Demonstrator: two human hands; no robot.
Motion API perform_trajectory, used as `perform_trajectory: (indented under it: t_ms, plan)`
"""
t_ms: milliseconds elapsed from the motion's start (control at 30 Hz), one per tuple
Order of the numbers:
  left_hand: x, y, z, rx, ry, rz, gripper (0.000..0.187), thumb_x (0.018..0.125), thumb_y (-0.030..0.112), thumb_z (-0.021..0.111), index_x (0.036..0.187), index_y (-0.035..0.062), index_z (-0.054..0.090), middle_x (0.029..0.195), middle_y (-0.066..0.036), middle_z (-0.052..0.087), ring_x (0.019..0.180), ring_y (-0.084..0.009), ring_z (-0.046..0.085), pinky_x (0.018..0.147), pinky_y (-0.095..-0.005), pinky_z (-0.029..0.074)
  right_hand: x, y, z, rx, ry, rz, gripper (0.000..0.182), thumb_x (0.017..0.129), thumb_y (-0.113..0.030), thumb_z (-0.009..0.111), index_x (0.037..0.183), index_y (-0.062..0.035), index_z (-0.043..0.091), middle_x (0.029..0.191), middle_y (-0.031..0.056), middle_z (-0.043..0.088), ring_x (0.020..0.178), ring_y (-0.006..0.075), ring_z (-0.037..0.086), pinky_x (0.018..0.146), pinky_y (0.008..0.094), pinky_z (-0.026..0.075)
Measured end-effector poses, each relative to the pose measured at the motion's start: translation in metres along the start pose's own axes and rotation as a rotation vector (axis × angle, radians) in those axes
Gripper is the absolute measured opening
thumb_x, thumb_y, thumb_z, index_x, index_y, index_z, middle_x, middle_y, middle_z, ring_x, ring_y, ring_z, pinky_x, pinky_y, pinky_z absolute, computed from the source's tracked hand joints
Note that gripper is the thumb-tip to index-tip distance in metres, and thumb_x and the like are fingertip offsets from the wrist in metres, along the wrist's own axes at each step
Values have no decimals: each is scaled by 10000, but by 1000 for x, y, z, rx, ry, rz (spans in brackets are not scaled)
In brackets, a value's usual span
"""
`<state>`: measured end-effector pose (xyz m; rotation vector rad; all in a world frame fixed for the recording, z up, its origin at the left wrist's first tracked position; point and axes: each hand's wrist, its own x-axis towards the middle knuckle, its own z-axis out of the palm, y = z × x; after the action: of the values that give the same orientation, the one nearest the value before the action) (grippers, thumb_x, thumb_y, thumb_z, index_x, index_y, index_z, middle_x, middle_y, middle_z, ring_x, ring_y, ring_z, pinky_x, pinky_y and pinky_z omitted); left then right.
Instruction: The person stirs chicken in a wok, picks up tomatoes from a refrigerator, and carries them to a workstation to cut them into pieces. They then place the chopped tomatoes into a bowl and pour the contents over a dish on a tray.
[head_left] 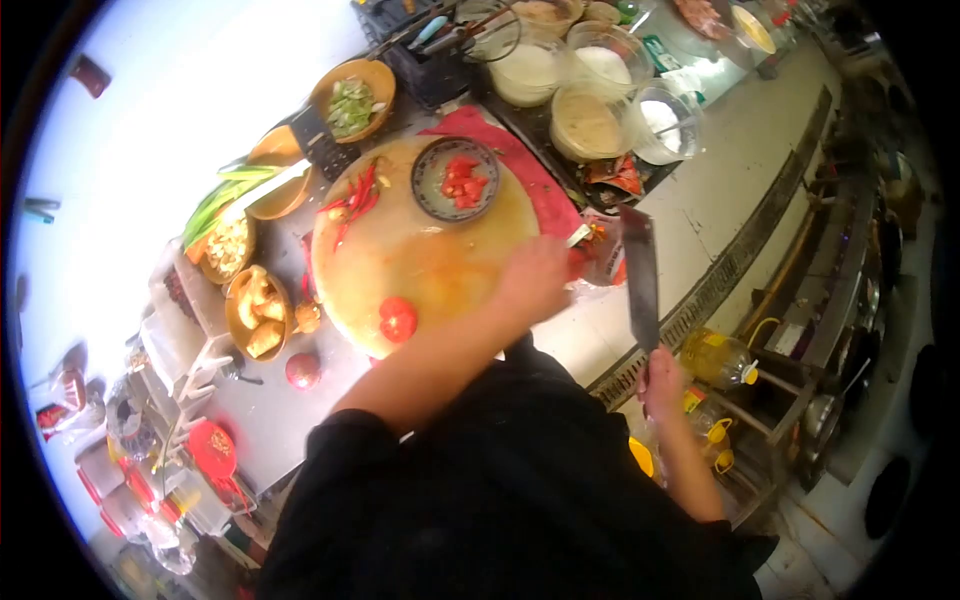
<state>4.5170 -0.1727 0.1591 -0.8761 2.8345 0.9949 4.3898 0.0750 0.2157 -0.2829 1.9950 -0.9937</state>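
Observation:
My right hand (pixel 660 385) grips the handle of a cleaver (pixel 640 275), its broad blade pointing up and away from the round chopping board (pixel 440 270). Over the board's right edge is my left hand (pixel 535 282), blurred, its fingers smeared beside a patterned plastic bag (pixel 604 255). Half a tomato (pixel 398 319) lies on the board near my left forearm. At the far side of the board, a dark-rimmed bowl (pixel 455 178) contains chopped tomato (pixel 463 184). Red chillies (pixel 362 195) lie on the board's left side, and its middle is wet.
A red cloth (pixel 520 165) lies under the board's far edge. To the left stand bowls of ginger (pixel 258 305), chopped garlic (pixel 228 246) and cut greens (pixel 350 107). A red onion (pixel 303 371) sits nearby. Tubs of powder (pixel 604 65) stand at the back; oil bottles (pixel 718 358) are at right.

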Motion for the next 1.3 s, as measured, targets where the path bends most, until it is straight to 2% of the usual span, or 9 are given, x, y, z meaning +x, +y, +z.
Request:
perform_trajectory:
  t_ms: [33,167,300,500,567,667,867,967,1300]
  plan:
    - [1,11,9,10,170,24,526,746,288,712,1181,36,556,1123,-161,549,1074,-324,529,933,-425,437,2,2,-3,-1,-25,2,400,1022,-248,431,1338,-20,521,581,-29,458,458,64,422,419,221,355]
    - [-37,19,3,-71,43,-8,584,759,327,735,1228,39,539,1251,-190,514,1199,-360,467,1019,-449,393,10,-2,-4,29,-76,-62,398,1026,-270,440,1326,-27,538,583,-32,460,459,62,417,414,217,345]
    - [-124,-47,14,127,449,-53,641,736,287,760,1264,19,514,1329,-222,468,1264,-376,429,1044,-456,366,25,-7,9,-110,-239,-12,392,998,-242,489,1308,-15,563,618,-19,514,523,68,475,484,224,405]
    - [-201,-105,12,-2,828,-738,712,653,242,833,1261,40,522,1298,-175,512,1244,-379,454,1048,-460,368,43,-48,65,-500,-497,-213,379,961,-240,532,1262,-19,598,892,154,683,820,208,662,765,319,512]
    - [-198,-109,-1,-430,518,-904,694,648,182,818,1266,41,534,1266,-162,545,1189,-364,504,1009,-423,413,43,-65,86,-530,-560,-277,377,959,-249,534,1252,-22,603,998,206,696,926,258,685,838,342,509]
    - [-189,-134,8,-196,598,-455,642,679,104,773,1270,43,530,1258,-176,551,1132,-359,545,958,-412,458,39,-89,109,-631,-654,-272,391,958,-271,532,1249,-19,602,1129,244,658,1071,315,649,913,359,483]
    - [-176,-142,6,-121,731,-327,486,704,56,718,1178,85,612,1217,-178,578,1035,-376,589,865,-459,500,35,-98,128,-760,-710,-360,422,969,-326,521,1238,-12,604,1122,231,662,1065,339,641,925,365,475]
    - [-175,-134,3,-174,725,-297,433,694,43,774,1111,66,659,1178,-159,605,1042,-340,615,888,-398,517,28,-101,134,-746,-723,-312,392,985,-271,502,1226,21,604,853,134,678,794,182,627,748,323,491]
    - [-162,-143,5,136,833,-180,309,764,196,768,1052,123,685,1106,-81,634,922,-294,608,763,-386,524,11,-124,154,-847,-753,-370,413,995,-327,462,1183,9,612,1005,233,657,962,326,631,852,382,477]
